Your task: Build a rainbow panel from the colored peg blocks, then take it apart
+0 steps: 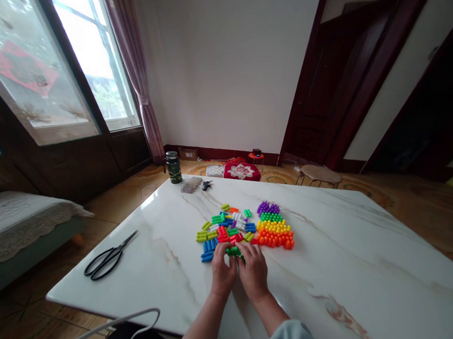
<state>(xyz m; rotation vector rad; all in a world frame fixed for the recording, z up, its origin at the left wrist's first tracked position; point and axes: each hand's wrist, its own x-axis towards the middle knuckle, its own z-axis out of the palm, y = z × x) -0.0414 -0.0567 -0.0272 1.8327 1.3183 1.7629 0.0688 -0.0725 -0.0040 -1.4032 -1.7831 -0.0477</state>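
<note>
Green pieces (233, 251) sat pinched between left hand (222, 272) and right hand (253, 270), nearside of the colourful pile (223, 234) on the desk (338, 244).
Each grip was narrow, holding them; light, even pressure seemed best. The visible strip ran roughly side to side; the hands hid where its ends pointed.

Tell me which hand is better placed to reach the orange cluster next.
Probably the right hand: it is closer to the orange cluster, while the left hand is farther off, beside the blue pieces. Both are at the green pieces between them.
</note>
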